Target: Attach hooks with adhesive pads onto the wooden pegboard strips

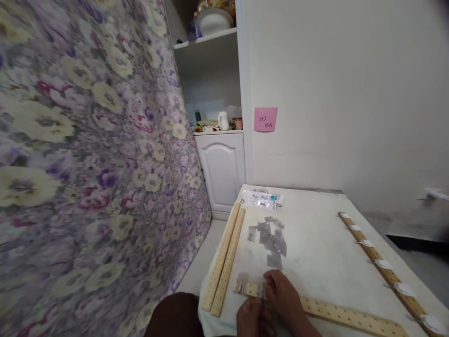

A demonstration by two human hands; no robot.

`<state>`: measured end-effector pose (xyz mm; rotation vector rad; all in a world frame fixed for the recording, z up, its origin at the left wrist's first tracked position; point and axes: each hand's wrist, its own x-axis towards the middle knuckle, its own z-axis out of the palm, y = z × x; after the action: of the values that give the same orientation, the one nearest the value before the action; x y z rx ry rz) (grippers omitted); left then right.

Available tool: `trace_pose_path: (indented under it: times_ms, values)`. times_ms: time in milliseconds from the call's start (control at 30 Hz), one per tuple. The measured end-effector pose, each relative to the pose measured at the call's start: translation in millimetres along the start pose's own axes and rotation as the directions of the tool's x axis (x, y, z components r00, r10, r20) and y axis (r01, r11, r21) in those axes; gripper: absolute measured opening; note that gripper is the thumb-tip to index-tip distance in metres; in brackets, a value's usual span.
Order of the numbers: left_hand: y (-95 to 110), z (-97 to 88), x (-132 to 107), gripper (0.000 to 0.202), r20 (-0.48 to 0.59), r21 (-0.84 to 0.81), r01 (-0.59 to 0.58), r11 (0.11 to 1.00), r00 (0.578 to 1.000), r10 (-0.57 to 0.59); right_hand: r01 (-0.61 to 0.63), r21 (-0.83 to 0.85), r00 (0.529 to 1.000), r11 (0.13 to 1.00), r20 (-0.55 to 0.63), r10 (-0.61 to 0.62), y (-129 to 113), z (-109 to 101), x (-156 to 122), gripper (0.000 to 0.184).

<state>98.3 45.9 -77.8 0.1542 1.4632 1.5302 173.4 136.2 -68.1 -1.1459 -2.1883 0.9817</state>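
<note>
A floral curtain point(105, 140) hangs at the left. Two pale strips point(229, 259) lie side by side along the left edge of the worktop point(315, 243). The board point(343, 312) lies crosswise near the front, its left end near them. The left hand point(249, 318) is curled at its near edge, the right hand point(280, 294) bent over it, fingertips drawn together; I cannot tell what either grips. Small bags point(271, 238) lie beyond. Far right, a brown rail point(372, 252) bears white pieces point(383, 264).
</note>
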Motion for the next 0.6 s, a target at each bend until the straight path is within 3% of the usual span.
trace_pose_path:
  times_ms: [100,600]
  values:
    - [-3.9,-1.2,1.5,0.042,0.038,0.005,-0.069,0.998,0.997,0.068,0.009,0.007,1.000,1.000,-0.003,-0.009,2.8,1.2,-0.2,0.022]
    - [-3.4,-1.5,0.5,0.043,0.032,0.063,-0.057,0.996,0.998,0.055,0.032,-0.004,0.999,0.999,-0.013,-0.032,5.4,0.2,-1.0,0.020]
